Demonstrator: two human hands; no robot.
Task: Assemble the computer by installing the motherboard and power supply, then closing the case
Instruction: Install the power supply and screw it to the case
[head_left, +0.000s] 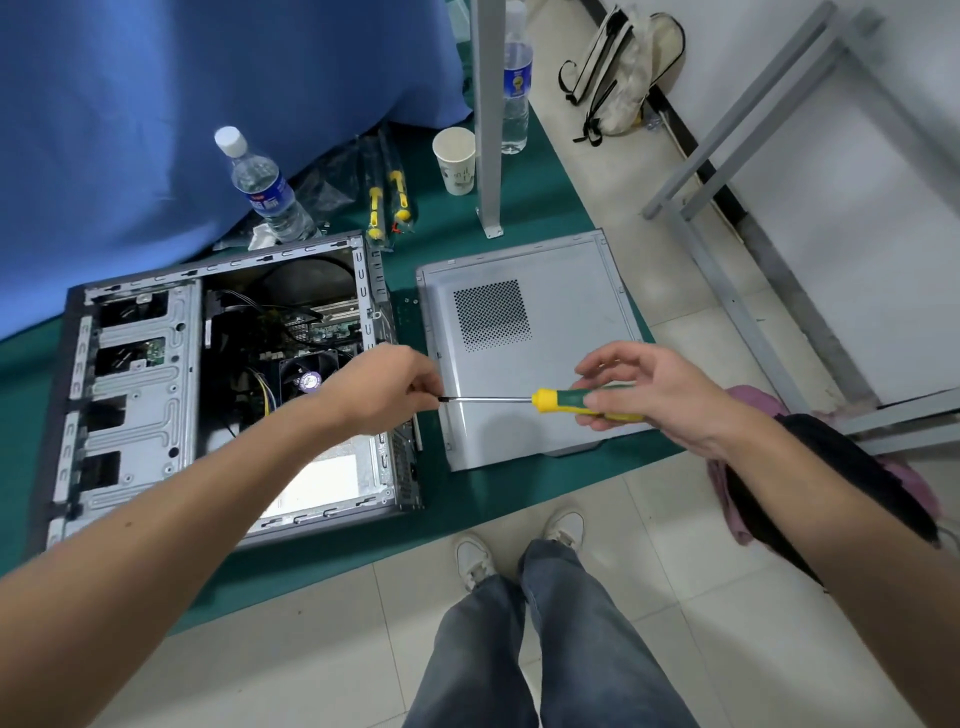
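Screwdriver (545, 400) lies level between my two grips, long axis running left to right: my right hand (644, 392) curls loosely round its green-and-yellow handle, my left hand (387, 387) pinches the tip. Left of that tip-side grip sits the open case (135, 374), motherboard (311, 327) inside. Beneath the shaft, the side panel (524, 358) rests flat on the table (488, 499).
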